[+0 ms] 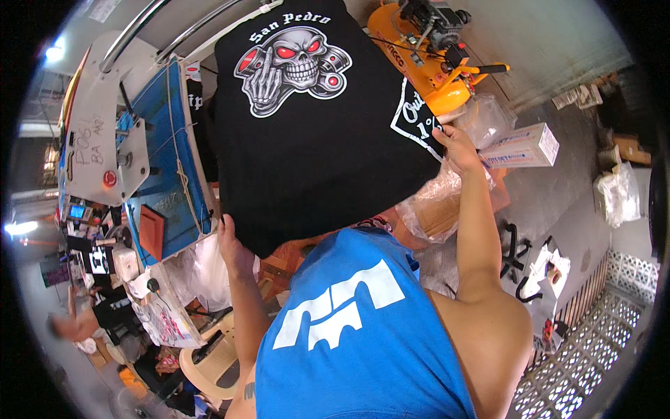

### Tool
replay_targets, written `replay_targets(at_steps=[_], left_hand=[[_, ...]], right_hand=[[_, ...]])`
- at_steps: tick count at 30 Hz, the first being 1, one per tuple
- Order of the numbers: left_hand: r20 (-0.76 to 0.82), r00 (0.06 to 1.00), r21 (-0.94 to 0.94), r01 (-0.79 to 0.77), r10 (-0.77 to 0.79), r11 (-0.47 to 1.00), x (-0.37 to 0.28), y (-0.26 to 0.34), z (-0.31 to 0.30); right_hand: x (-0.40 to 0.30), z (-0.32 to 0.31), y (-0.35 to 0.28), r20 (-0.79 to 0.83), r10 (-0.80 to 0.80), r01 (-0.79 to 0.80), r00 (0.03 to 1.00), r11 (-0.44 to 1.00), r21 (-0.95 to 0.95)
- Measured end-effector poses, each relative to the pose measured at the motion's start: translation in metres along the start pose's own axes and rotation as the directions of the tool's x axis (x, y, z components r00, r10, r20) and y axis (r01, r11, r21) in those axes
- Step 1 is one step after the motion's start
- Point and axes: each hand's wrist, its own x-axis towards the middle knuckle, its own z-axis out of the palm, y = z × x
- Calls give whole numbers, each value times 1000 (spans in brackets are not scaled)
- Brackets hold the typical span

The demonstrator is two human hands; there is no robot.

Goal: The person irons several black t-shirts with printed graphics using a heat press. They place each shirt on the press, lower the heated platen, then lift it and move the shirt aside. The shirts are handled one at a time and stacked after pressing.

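Note:
A black fabric garment [314, 167] is spread out in front of me, its upper end cut off by the picture's edge. It bears lettering and a printed skull [296, 63] with red eyes and a raised skeletal finger. A white-outlined print [419, 118] runs along its right side. My right hand [456, 147] pinches the garment's lower right edge, thumb on top. At the lower left corner, my left hand [238, 251] grips the cloth, its fingers partly hidden behind the fabric.
To the left stands a large-format printer [99, 141] with a blue bed [162, 157]. An orange air compressor [419, 57] sits at upper right, near a long white carton [523, 145] and plastic-wrapped goods [434, 204]. A beige plastic chair [212, 361] and another person [84, 327] are at lower left.

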Motion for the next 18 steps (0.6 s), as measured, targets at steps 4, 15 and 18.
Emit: replay_targets(at_steps=[4, 15, 18], left_hand=[[103, 987, -172, -101, 120, 980, 2, 24, 30], [416, 881, -314, -95, 227, 945, -66, 27, 77], [464, 877, -516, 150, 128, 844, -93, 1, 31]], right_hand=[[-9, 23, -41, -171, -215, 64, 961, 780, -622], [-141, 262, -40, 562, -756, 909, 335, 103, -404], [-198, 242, -74, 692, -569, 885, 445, 164, -435]])
